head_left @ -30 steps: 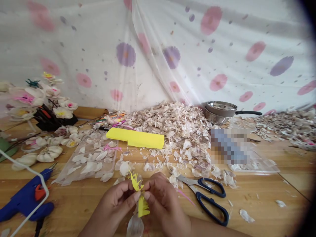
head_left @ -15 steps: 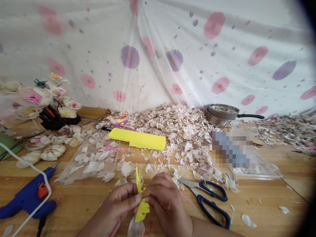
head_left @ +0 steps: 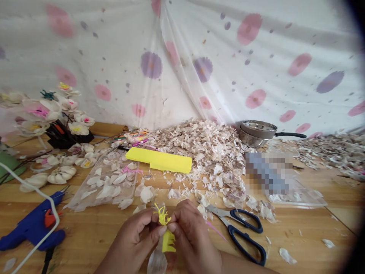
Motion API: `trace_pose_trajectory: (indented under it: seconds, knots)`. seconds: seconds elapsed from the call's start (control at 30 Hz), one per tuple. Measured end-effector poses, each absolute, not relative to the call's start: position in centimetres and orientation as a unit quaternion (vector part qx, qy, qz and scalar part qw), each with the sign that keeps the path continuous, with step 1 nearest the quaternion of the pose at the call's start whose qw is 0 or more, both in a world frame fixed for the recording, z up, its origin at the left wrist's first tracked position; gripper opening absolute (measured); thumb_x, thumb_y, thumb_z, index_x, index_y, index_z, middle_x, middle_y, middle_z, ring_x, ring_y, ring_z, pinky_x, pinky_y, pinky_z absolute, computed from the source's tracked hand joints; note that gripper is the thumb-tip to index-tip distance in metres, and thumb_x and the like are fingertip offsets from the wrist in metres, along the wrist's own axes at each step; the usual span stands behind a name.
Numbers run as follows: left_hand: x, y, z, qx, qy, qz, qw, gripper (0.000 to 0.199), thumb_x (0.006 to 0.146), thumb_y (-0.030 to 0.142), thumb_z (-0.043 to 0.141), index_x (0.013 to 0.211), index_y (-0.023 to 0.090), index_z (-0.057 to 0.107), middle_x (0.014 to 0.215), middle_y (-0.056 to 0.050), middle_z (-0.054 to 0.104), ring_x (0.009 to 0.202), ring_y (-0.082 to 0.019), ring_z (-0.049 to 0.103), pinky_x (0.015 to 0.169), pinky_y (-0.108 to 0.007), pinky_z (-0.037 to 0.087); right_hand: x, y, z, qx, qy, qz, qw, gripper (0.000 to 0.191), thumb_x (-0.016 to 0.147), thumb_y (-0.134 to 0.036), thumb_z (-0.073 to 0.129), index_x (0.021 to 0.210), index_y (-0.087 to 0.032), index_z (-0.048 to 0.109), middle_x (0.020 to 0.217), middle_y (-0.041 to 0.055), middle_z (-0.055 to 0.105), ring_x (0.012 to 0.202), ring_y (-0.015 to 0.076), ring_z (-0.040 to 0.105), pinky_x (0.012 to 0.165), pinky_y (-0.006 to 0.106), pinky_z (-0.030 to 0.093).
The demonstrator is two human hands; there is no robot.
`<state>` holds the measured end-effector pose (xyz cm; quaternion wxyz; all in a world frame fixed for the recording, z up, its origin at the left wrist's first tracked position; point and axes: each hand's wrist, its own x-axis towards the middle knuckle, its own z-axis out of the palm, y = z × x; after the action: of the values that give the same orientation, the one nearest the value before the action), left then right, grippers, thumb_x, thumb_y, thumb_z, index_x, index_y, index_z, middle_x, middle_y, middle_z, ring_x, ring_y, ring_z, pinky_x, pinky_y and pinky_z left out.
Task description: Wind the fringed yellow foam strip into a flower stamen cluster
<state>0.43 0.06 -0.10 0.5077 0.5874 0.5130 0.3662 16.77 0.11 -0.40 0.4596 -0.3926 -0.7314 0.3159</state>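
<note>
A fringed yellow paper strip (head_left: 169,242) is pinched between my two hands, its thin cut ends sticking up above the fingertips and an unrolled part hanging below. My left hand (head_left: 139,234) is closed on it from the left, thumb and forefinger together. From the other side, the fingers of my right hand (head_left: 192,232) grip the same strip close to the left fingertips. Below the hands lies a pale translucent petal (head_left: 157,260). Scissors (head_left: 232,224) with dark blue handles rest just right of my right hand. Beyond the hands is a folded yellow paper sheet (head_left: 171,162).
A blue glue gun (head_left: 31,226) with a white cord lies at left. Flowers in a black holder (head_left: 68,137) stand behind it. A clear sheet (head_left: 78,199) carries petals. A large petal heap (head_left: 196,144) and a steel pan (head_left: 258,133) are at the back.
The fringed strip's upper part has gone from standing flat to a gathered, curled tuft between my fingers. Both hands stay in nearly the same place.
</note>
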Motion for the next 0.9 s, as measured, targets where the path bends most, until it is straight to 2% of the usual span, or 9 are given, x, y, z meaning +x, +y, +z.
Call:
trace_pose_trajectory:
  seconds: [0.33, 0.4, 0.5, 0.6, 0.73, 0.9]
  knots:
    - [0.4, -0.3, -0.2, 0.666, 0.518, 0.364, 0.396, 0.018, 0.077, 0.038, 0.062, 0.066, 0.024, 0.064, 0.069, -0.003, 0.065, 0.069, -0.021, 0.061, 0.065, -0.024, 0.050, 17.0, -0.1, -0.2, -0.365, -0.742, 0.331, 0.456, 0.031, 0.094, -0.036, 0.035, 0.069, -0.020, 0.045, 0.070, 0.0021, 0.050, 0.071, 0.0168, 0.046, 0.065, 0.029, 0.038]
    - [0.3, -0.4, 0.2, 0.697, 0.498, 0.365, 0.364, 0.013, 0.077, 0.034, 0.062, 0.068, 0.026, 0.067, 0.071, -0.002, 0.067, 0.072, -0.021, 0.063, 0.066, -0.023, 0.049, 16.8, -0.3, -0.4, -0.374, -0.700, 0.404, 0.456, 0.034, 0.093, -0.041, 0.039, 0.067, -0.020, 0.044, 0.069, 0.0011, 0.049, 0.068, 0.0157, 0.045, 0.063, 0.027, 0.039]
    - [0.3, -0.3, 0.5, 0.718, 0.479, 0.371, 0.342, 0.006, 0.075, 0.027, 0.065, 0.073, 0.027, 0.070, 0.075, -0.002, 0.070, 0.074, -0.020, 0.064, 0.069, -0.022, 0.048, 16.3, -0.5, -1.0, -0.374, -0.567, 0.578, 0.453, 0.036, 0.087, -0.050, 0.050, 0.067, -0.020, 0.043, 0.064, -0.0026, 0.043, 0.060, 0.0128, 0.043, 0.056, 0.024, 0.038]
    - [0.4, -0.2, 0.3, 0.661, 0.502, 0.382, 0.405, 0.006, 0.075, 0.030, 0.066, 0.073, 0.025, 0.069, 0.075, -0.002, 0.068, 0.074, -0.020, 0.062, 0.070, -0.024, 0.048, 16.0, -0.4, -1.5, -0.369, -0.495, 0.646, 0.448, 0.039, 0.080, -0.055, 0.057, 0.069, -0.020, 0.044, 0.062, -0.0043, 0.040, 0.057, 0.0114, 0.041, 0.054, 0.023, 0.037]
    - [0.4, 0.2, -0.5, 0.514, 0.493, 0.383, 0.588, 0.022, 0.075, 0.042, 0.067, 0.076, 0.020, 0.069, 0.072, -0.002, 0.065, 0.071, -0.019, 0.059, 0.065, -0.025, 0.047, 16.3, 0.0, -1.5, -0.394, -0.587, 0.525, 0.474, 0.036, 0.087, -0.051, 0.051, 0.071, -0.018, 0.052, 0.071, 0.0007, 0.049, 0.066, 0.0141, 0.047, 0.060, 0.024, 0.041]
    - [0.3, 0.4, -0.7, 0.385, 0.458, 0.398, 0.695, 0.027, 0.068, 0.039, 0.077, 0.080, 0.016, 0.071, 0.071, -0.002, 0.066, 0.067, -0.015, 0.056, 0.062, -0.023, 0.044, 16.6, 0.3, -1.2, -0.373, -0.672, 0.401, 0.498, 0.017, 0.089, -0.029, 0.051, 0.080, -0.019, 0.061, 0.078, 0.0033, 0.057, 0.080, 0.0172, 0.053, 0.073, 0.029, 0.042]
